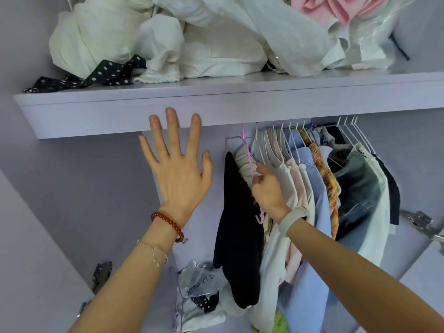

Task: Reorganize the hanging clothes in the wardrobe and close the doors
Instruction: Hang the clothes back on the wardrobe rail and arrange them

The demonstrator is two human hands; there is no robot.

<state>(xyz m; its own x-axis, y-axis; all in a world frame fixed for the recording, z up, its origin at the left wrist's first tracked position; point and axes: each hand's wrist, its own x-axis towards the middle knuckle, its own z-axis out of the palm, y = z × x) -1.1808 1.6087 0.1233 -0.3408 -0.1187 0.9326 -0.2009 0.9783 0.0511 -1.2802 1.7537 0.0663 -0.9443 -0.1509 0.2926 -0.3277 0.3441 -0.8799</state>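
Note:
Inside the lilac wardrobe, several garments hang close together on white wire hangers [283, 140] at the right: cream, pink and blue shirts [310, 188], a plaid one, denim [358, 188]. At their left end a pink hanger [248, 155] carries a beige garment beside a black garment [237, 227]. My right hand [266, 191] is closed on the pink hanger's arm. My left hand [179, 169] is raised with fingers spread, in front of the shelf's front edge [96, 118], holding nothing.
The upper shelf is piled with white fabric [192, 44], a polka-dot black strip [101, 73] and pink cloth [336, 8]. Plastic bags and loose hangers [199, 292] lie on the wardrobe floor. Door hinges show at the left [101, 275] and right [420, 224].

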